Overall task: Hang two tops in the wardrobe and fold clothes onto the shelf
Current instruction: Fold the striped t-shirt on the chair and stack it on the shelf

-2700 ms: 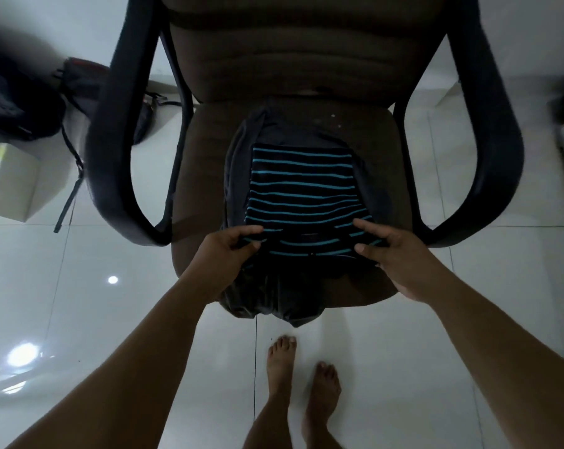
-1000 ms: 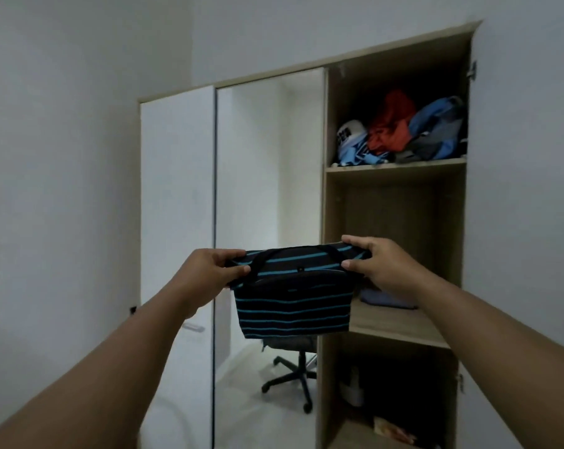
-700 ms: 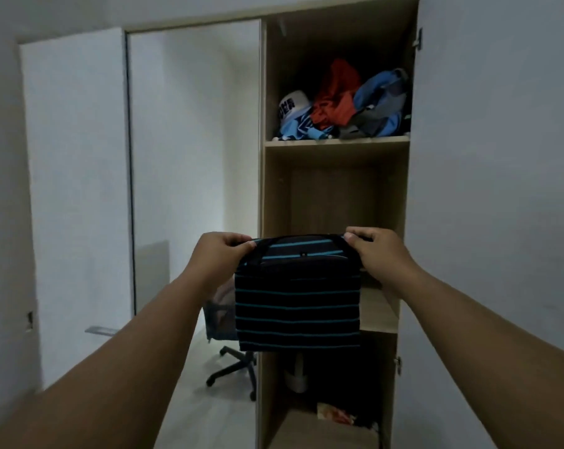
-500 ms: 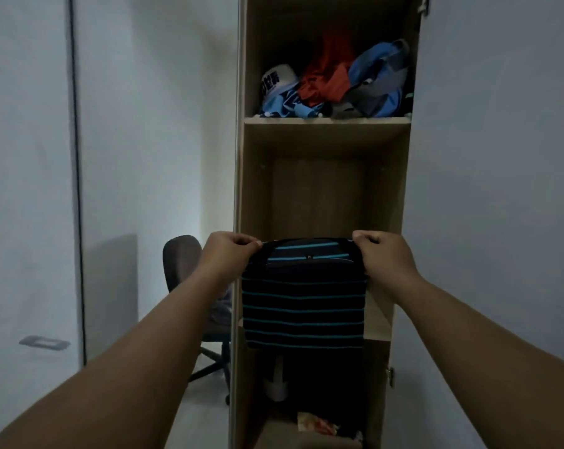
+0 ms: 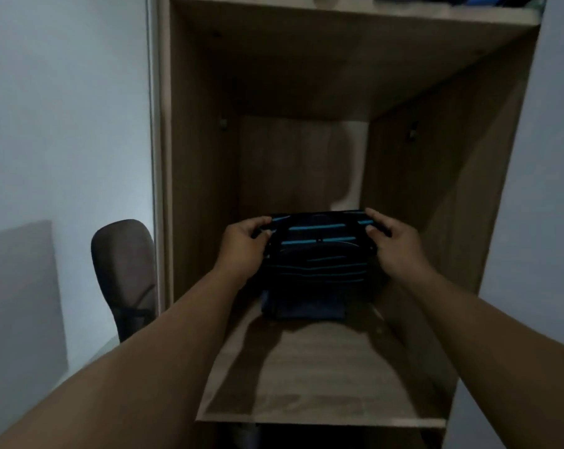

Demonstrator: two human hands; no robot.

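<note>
A folded dark top with blue stripes (image 5: 316, 254) is held inside the wooden wardrobe compartment, just over a folded dark blue garment (image 5: 303, 307) that lies on the wooden shelf (image 5: 319, 377). My left hand (image 5: 245, 251) grips the striped top's left edge. My right hand (image 5: 392, 246) grips its right edge. Whether the striped top touches the garment beneath is hard to tell in the dim light.
The compartment's side walls (image 5: 196, 176) stand close on both sides of my hands. An upper shelf (image 5: 355, 11) closes the top. A brown office chair (image 5: 125, 270) shows in the mirrored door to the left. A white door panel (image 5: 546, 189) is at the right.
I carried the striped top from the chair to the wardrobe. It hung down in front of the shelf before; now both hands have pushed it into the compartment, low over the blue garment.
</note>
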